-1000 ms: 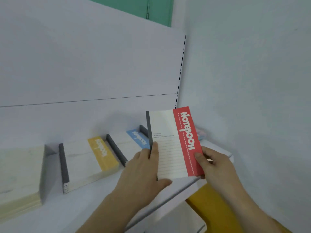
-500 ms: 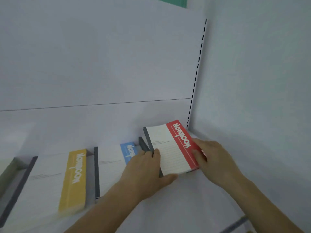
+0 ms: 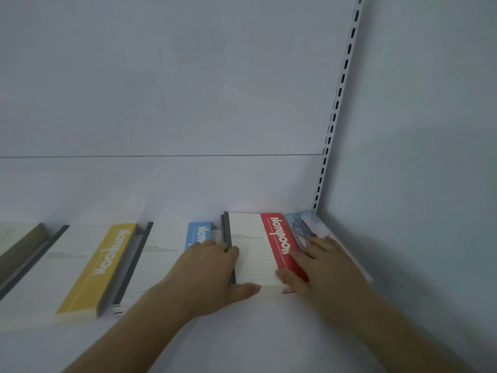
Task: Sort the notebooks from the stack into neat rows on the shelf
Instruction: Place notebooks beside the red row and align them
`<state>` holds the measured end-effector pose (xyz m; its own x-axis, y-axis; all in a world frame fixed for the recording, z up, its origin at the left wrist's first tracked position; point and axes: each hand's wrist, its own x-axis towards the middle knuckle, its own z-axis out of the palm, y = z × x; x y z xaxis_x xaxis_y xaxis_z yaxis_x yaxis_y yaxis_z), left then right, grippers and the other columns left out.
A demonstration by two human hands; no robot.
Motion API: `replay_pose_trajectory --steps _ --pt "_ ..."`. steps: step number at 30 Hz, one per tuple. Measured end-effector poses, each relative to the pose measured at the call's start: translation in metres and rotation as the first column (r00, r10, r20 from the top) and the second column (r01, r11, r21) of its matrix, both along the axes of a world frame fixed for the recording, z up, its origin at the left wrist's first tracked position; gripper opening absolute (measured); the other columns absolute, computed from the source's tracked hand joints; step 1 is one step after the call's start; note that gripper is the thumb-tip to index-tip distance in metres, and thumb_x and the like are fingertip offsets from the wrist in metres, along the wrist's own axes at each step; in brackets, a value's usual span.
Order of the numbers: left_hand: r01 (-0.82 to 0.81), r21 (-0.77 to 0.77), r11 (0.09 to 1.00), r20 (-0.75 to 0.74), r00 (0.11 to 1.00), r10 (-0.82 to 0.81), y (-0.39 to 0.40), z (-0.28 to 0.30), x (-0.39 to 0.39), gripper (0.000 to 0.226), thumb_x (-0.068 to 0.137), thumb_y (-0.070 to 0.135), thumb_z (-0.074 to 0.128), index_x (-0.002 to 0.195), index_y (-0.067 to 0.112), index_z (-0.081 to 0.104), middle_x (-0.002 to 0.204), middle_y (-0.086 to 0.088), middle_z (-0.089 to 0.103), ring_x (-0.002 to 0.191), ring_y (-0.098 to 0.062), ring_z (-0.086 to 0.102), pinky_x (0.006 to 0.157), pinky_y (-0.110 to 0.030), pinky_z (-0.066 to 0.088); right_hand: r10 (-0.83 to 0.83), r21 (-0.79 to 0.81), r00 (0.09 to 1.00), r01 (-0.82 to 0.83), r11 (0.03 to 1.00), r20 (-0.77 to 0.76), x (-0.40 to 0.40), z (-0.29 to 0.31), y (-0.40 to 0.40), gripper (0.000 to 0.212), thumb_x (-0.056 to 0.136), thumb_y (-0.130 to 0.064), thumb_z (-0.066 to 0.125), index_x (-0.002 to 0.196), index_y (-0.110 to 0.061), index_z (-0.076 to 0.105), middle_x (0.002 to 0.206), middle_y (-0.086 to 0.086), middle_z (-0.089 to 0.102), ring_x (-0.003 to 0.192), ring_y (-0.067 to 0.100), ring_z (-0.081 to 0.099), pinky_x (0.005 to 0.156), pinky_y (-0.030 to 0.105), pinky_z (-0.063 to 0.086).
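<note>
The red notebook [image 3: 265, 249] is held flat on the shelf [image 3: 242, 332] near the right corner, gripped at its spine edge by the left hand [image 3: 212, 273] and its red edge by the right hand [image 3: 320, 267], and could be skewed over the blue notebook [image 3: 197, 234] if pushed unevenly.

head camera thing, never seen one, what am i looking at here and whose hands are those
There is no machine here: a camera worn on a person's head looks forward and down at their own bare hands. The left hand and right hand hold a red notebook by its two sides, laying it flat on a white shelf. To its left lie a blue notebook and a yellow notebook; a patterned notebook lies to its right, by the wall.
</note>
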<state>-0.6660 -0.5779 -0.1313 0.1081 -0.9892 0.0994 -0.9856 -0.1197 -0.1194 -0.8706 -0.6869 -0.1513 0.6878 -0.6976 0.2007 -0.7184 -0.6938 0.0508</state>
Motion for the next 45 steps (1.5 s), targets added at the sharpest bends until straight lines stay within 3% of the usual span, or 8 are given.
replay_pose_trajectory --steps 3,7,11,15,22,32,37,45 --pt "-0.005 0.001 1.0 -0.017 1.0 0.005 -0.002 0.001 0.001 0.072 0.082 0.086 0.038 0.117 0.026 0.054 0.104 0.005 0.059 0.098 -0.016 0.055 0.082 -0.031 0.044 0.063 0.03 0.998 -0.063 0.998 0.006 -0.004 0.001 -0.005 0.094 0.078 -0.087 0.005 0.133 -0.028 0.051 0.126 -0.008 0.054 0.123 0.015 0.04 0.114 0.032 0.025" --pt "0.007 0.037 0.999 -0.045 0.999 -0.005 -0.003 0.004 0.005 0.073 0.08 0.083 0.047 0.125 0.025 0.052 0.106 0.006 0.059 0.098 -0.015 0.055 0.081 -0.03 0.043 0.102 0.071 0.993 -0.098 0.993 -0.051 -0.008 0.005 -0.008 0.102 0.069 -0.094 0.02 0.143 -0.026 0.041 0.134 -0.007 0.045 0.131 0.016 0.032 0.114 0.03 0.025" --pt "0.003 0.04 0.999 -0.079 0.997 0.0 -0.004 0.004 0.004 0.073 0.08 0.082 0.05 0.126 0.025 0.052 0.107 0.006 0.059 0.099 -0.016 0.055 0.081 -0.03 0.042 0.13 0.075 0.991 -0.127 0.989 -0.032 -0.007 0.011 -0.011 0.114 0.057 -0.099 0.017 0.141 -0.026 0.044 0.133 -0.01 0.041 0.129 0.01 0.031 0.109 0.023 0.03" --pt "0.0 0.048 0.999 -0.079 0.997 0.004 -0.003 0.002 0.004 0.074 0.081 0.079 0.051 0.13 0.024 0.049 0.112 0.004 0.06 0.104 -0.019 0.054 0.087 -0.033 0.042 0.148 0.158 0.988 -0.151 0.976 0.032 -0.006 0.01 -0.013 0.099 0.068 -0.089 0.042 0.143 -0.025 0.042 0.135 -0.01 0.04 0.132 0.007 0.029 0.111 0.021 0.026" --pt "-0.009 0.07 0.998 -0.007 1.0 0.009 -0.005 0.004 0.0 0.06 0.079 0.078 0.055 0.103 0.023 0.047 0.101 0.003 0.061 0.095 -0.02 0.053 0.078 -0.034 0.032 0.197 0.192 0.976 -0.212 0.958 0.092 -0.003 0.016 -0.02 0.09 0.068 -0.077 0.064 0.14 -0.025 0.048 0.138 -0.015 0.039 0.131 0.003 0.028 0.106 0.013 0.02" --pt "-0.084 0.118 0.989 -0.073 0.993 0.093 -0.007 0.006 -0.004 0.074 0.079 0.082 0.052 0.123 0.022 0.051 0.101 0.003 0.061 0.094 -0.018 0.057 0.076 -0.031 0.042 0.247 0.206 0.969 -0.241 0.948 -0.002 -0.005 0.025 -0.027 0.084 0.076 -0.078 0.054 0.143 -0.026 0.047 0.141 -0.012 0.042 0.13 0.007 0.032 0.104 0.02 0.025" --pt "-0.144 0.159 0.977 -0.133 0.977 0.166 -0.006 0.005 -0.011 0.08 0.083 0.074 0.057 0.141 0.02 0.044 0.118 -0.001 0.062 0.107 -0.019 0.059 0.088 -0.033 0.051 0.261 0.201 0.965 -0.257 0.945 0.008 -0.005 0.023 -0.027 0.077 0.078 -0.078 0.052 0.136 -0.027 0.053 0.132 -0.01 0.049 0.124 0.01 0.039 0.104 0.022 0.032" --pt "-0.181 0.146 0.973 -0.082 0.977 0.194 -0.004 0.011 -0.015 0.082 0.078 0.083 0.053 0.131 0.021 0.046 0.113 -0.001 0.062 0.105 -0.022 0.057 0.08 -0.034 0.046 0.237 0.176 0.971 -0.241 0.955 0.039 -0.007 0.018 -0.018 0.087 0.076 -0.084 0.042 0.142 -0.028 0.043 0.144 -0.008 0.04 0.135 0.014 0.03 0.114 0.03 0.027"
